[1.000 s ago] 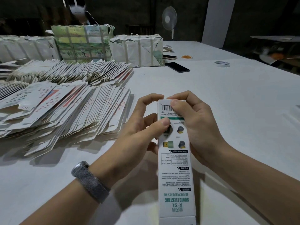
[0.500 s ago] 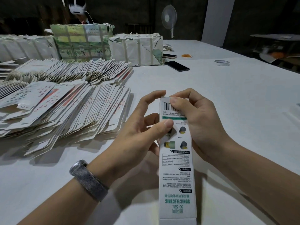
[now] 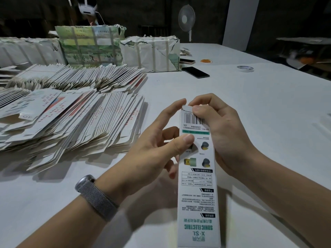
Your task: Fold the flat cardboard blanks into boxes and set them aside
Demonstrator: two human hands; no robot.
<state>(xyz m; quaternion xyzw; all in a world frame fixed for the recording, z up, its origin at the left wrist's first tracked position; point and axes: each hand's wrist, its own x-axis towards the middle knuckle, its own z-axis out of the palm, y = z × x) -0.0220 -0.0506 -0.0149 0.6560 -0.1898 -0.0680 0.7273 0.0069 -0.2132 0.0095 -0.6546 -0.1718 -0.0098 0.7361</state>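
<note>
Box (image 3: 198, 190): long printed carton I hold above the table (image 3: 268, 108).
Left hand (image 3: 152, 154): thumb curled onto its printed face.
Right hand (image 3: 222, 133): fingers pinching the end flap (image 3: 187, 109).

Long white printed box (image 3: 197, 185) (end flap raised), upright.

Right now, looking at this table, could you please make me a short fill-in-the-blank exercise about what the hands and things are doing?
1. Both hands hold a long white ____ printed with a barcode.
2. The left hand wears a grey ____ on its wrist.
3. The right hand pinches the small ____ at the far end.
4. The stacks of flat blanks lie on the person's ____ side.

Missing words: box; watch; flap; left
</note>
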